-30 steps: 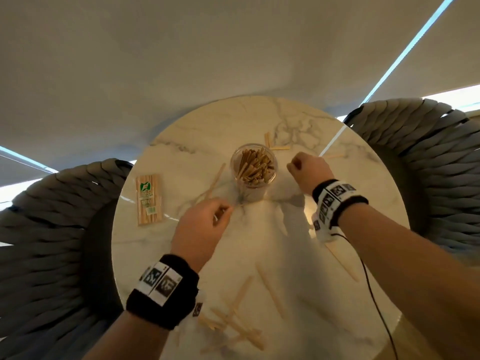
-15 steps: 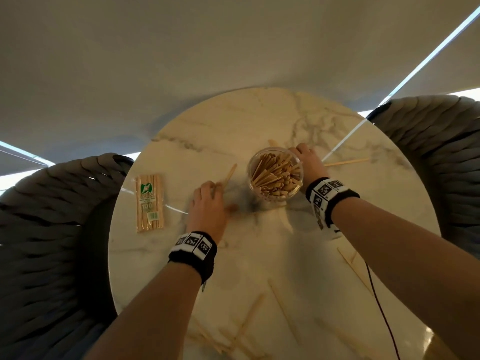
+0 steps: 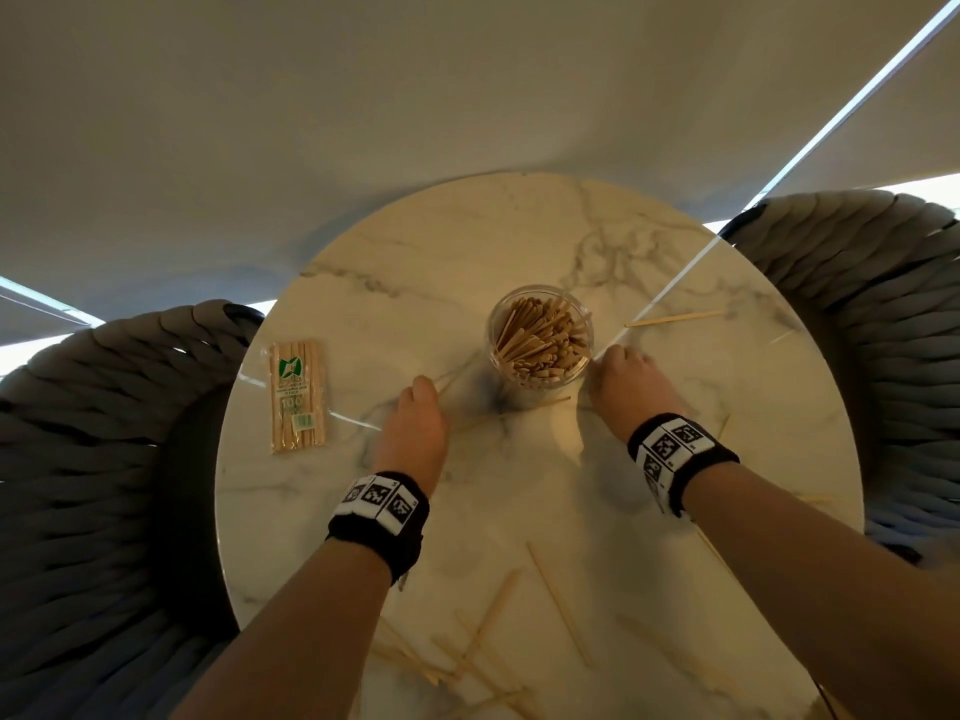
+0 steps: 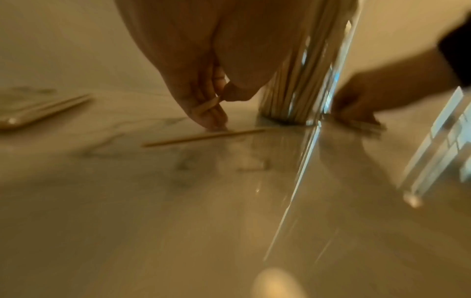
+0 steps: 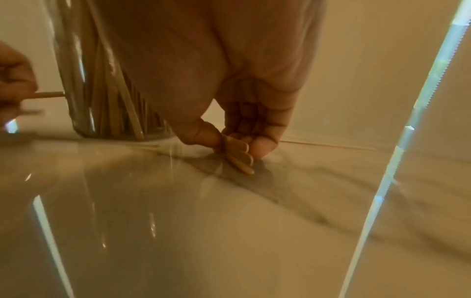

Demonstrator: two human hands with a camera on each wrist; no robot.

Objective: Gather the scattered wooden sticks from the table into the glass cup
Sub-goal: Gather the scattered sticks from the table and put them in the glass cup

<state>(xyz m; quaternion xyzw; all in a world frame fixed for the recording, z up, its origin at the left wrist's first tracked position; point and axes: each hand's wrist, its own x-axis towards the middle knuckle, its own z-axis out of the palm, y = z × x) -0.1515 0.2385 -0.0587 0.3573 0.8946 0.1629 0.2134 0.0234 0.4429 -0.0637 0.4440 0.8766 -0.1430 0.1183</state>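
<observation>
**Both hands down at the cup, each pinching sticks**

The glass cup stands upright a little past the middle of the round marble desk, packed with wooden sticks standing on end, their tops fanned toward the rim. Loose sticks lie flat around it: one long one at about two o'clock from the cup, its long axis running nearly left to right; a scatter down at six o'clock near the desk's near edge, crossing each other at all angles.

The right hand sits just beside the cup at four o'clock, knuckles up, fingertips down on the marble. From the right wrist view its thumb and fingers pinch a small fan of flat sticks whose ends point down to the surface.

The left hand is at eight o'clock from the cup, also palm down. Its fingers are curled round one stick, with another thin stick lying flat beside the fingertips.

A sealed packet of sticks lies at nine o'clock, long axis pointing away from the person. Woven grey chairs flank the desk.
</observation>
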